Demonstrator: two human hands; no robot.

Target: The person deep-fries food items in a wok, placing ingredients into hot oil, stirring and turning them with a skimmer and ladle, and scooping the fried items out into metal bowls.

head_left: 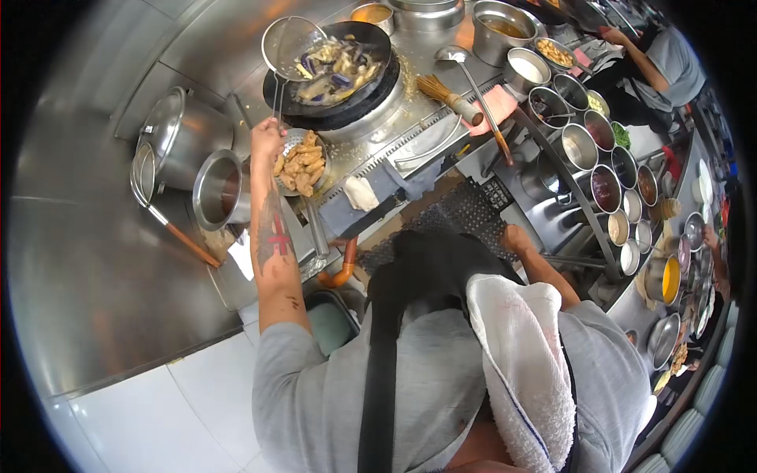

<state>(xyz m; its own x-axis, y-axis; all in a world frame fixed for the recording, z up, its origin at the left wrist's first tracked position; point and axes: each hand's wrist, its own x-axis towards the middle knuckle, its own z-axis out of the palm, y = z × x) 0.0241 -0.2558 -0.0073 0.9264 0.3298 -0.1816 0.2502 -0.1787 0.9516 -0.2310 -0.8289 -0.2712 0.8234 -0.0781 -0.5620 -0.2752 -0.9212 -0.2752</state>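
My left hand (269, 139) is closed around the handle of a round wire-mesh strainer (285, 41). The strainer's mesh bowl hangs over the left rim of a black wok (371, 112). In the wok lie cut eggplant pieces (341, 76) with purple skin, in hot liquid. Just right of my left wrist, browned fried pieces (300, 167) are heaped in a perforated metal strainer. My right hand (516, 239) is low beside the counter front, fingers curled. Whether it holds anything is hidden.
A ladle (482, 98) and a bamboo brush (448, 98) lie right of the wok. A lidded pot (185, 126) and steel pot (217, 189) stand left, beside another strainer (143, 175). Several ingredient tins (579, 147) fill the right rack. A co-worker (670, 71) stands at upper right.
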